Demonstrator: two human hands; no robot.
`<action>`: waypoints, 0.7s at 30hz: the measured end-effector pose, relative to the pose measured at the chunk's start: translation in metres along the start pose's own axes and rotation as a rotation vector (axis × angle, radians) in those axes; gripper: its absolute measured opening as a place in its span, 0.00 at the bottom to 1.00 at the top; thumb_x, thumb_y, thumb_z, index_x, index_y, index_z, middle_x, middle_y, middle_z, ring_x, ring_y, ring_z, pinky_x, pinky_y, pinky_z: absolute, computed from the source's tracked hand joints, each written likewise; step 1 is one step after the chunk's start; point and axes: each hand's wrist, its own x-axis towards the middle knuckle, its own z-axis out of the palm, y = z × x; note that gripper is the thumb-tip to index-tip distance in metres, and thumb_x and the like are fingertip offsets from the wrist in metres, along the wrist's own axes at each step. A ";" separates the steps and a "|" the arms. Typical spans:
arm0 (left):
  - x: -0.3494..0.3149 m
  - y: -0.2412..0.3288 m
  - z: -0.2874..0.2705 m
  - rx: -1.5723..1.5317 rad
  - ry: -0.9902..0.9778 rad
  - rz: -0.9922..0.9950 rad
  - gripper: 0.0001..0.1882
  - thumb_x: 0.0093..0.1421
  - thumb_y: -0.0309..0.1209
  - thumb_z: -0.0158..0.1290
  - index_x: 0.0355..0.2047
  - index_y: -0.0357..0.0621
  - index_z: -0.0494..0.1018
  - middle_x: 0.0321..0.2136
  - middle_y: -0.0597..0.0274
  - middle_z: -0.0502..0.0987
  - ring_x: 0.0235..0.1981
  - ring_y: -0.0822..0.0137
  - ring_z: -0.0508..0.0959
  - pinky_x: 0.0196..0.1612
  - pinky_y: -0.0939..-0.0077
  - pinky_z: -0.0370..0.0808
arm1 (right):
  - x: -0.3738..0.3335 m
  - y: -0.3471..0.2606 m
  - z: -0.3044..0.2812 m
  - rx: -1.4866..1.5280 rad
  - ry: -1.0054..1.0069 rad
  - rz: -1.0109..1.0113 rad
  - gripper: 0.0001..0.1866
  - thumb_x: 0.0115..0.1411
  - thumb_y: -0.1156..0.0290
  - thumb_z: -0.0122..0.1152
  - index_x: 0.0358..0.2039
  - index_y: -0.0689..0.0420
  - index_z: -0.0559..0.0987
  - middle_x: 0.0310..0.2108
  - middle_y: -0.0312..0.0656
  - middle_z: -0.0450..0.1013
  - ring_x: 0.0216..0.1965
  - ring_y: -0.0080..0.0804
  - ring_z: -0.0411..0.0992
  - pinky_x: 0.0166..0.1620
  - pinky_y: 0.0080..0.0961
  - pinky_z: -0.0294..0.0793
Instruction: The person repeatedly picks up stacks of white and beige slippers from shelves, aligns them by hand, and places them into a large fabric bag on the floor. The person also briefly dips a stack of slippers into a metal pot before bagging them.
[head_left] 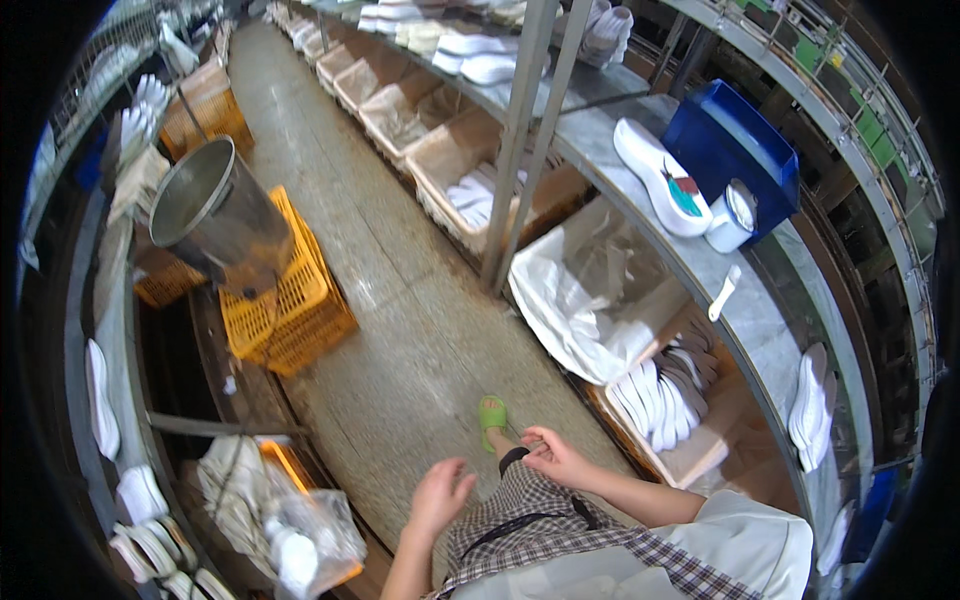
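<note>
My left hand [440,493] hangs in front of the checked apron [520,505], fingers stretched and thumb apart, with nothing in it. My right hand [556,459] is held beside the apron, its fingers loosely bent and slightly apart, and nothing shows in it. Neither hand touches a thing on the benches. Nearest to my right hand is a bin of white shoe soles [655,405] under the right bench. Below and ahead, a foot in a green slipper [492,412] stands on the floor.
The right bench [640,190] holds a large white sole [660,180], a white mug [733,215], a white-handled brush [724,292] and a blue crate [730,150]. On the left, a metal drum [225,220] stands on yellow crates [290,310]. An aisle [340,180] runs between.
</note>
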 end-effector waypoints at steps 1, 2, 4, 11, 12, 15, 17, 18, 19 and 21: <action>0.017 0.003 -0.007 0.027 -0.024 0.049 0.19 0.55 0.38 0.55 0.44 0.41 0.71 0.39 0.51 0.75 0.41 0.55 0.76 0.43 0.66 0.73 | 0.026 -0.004 0.001 0.131 -0.032 0.105 0.28 0.60 0.66 0.57 0.57 0.60 0.57 0.49 0.45 0.65 0.39 0.27 0.71 0.41 0.23 0.72; 0.037 0.003 -0.012 0.067 -0.041 0.090 0.19 0.55 0.38 0.56 0.44 0.40 0.71 0.39 0.51 0.75 0.42 0.56 0.76 0.44 0.67 0.73 | 0.052 -0.004 0.000 0.249 -0.045 0.041 0.27 0.61 0.66 0.57 0.56 0.60 0.58 0.48 0.44 0.66 0.39 0.27 0.71 0.40 0.23 0.72; 0.061 0.023 -0.030 0.107 -0.054 0.129 0.20 0.55 0.39 0.55 0.45 0.43 0.71 0.40 0.50 0.75 0.42 0.53 0.76 0.44 0.64 0.73 | 0.092 -0.022 -0.016 0.439 -0.066 0.090 0.26 0.61 0.66 0.56 0.56 0.60 0.59 0.47 0.43 0.66 0.38 0.26 0.71 0.40 0.21 0.72; 0.166 0.062 -0.103 0.342 -0.064 0.152 0.22 0.54 0.40 0.54 0.48 0.45 0.69 0.39 0.49 0.75 0.41 0.49 0.75 0.44 0.59 0.72 | 0.269 -0.126 -0.082 0.014 -0.164 -0.166 0.17 0.60 0.60 0.57 0.41 0.61 0.73 0.36 0.41 0.73 0.37 0.26 0.71 0.37 0.22 0.71; 0.178 0.063 -0.110 0.346 -0.077 0.122 0.22 0.55 0.40 0.54 0.48 0.45 0.69 0.39 0.49 0.75 0.41 0.49 0.75 0.44 0.59 0.72 | 0.290 -0.142 -0.087 -0.078 -0.130 -0.236 0.19 0.59 0.60 0.58 0.45 0.60 0.71 0.41 0.43 0.71 0.40 0.28 0.70 0.39 0.23 0.71; 0.215 0.055 -0.136 0.371 -0.121 0.075 0.23 0.55 0.40 0.53 0.50 0.45 0.68 0.40 0.48 0.74 0.43 0.49 0.74 0.45 0.59 0.71 | 0.344 -0.181 -0.093 -0.090 -0.070 -0.433 0.31 0.57 0.60 0.61 0.57 0.58 0.63 0.56 0.48 0.61 0.50 0.34 0.66 0.45 0.28 0.71; 0.241 0.044 -0.157 0.338 -0.196 0.000 0.23 0.55 0.40 0.53 0.50 0.46 0.67 0.41 0.47 0.74 0.43 0.48 0.74 0.45 0.59 0.71 | 0.389 -0.204 -0.096 0.047 -0.111 -0.288 0.36 0.56 0.60 0.62 0.61 0.56 0.56 0.61 0.48 0.54 0.54 0.35 0.62 0.49 0.29 0.70; 0.257 0.037 -0.167 0.319 -0.238 -0.031 0.24 0.55 0.40 0.53 0.51 0.46 0.67 0.41 0.47 0.74 0.43 0.48 0.74 0.45 0.59 0.71 | 0.410 -0.214 -0.098 0.108 -0.118 -0.216 0.39 0.56 0.60 0.62 0.63 0.56 0.53 0.63 0.47 0.50 0.56 0.36 0.60 0.50 0.30 0.69; 0.273 0.030 -0.180 0.289 -0.254 -0.017 0.25 0.55 0.41 0.54 0.51 0.46 0.66 0.41 0.46 0.74 0.43 0.47 0.74 0.44 0.59 0.71 | 0.432 -0.224 -0.099 0.139 -0.045 -0.198 0.33 0.58 0.66 0.60 0.61 0.57 0.57 0.60 0.44 0.56 0.54 0.35 0.63 0.52 0.30 0.68; 0.306 0.014 -0.203 0.359 -0.275 -0.039 0.25 0.55 0.41 0.54 0.52 0.47 0.66 0.41 0.47 0.74 0.43 0.48 0.74 0.44 0.58 0.71 | 0.478 -0.245 -0.105 0.142 0.098 -0.316 0.23 0.59 0.66 0.58 0.53 0.59 0.66 0.51 0.41 0.65 0.49 0.30 0.66 0.52 0.29 0.68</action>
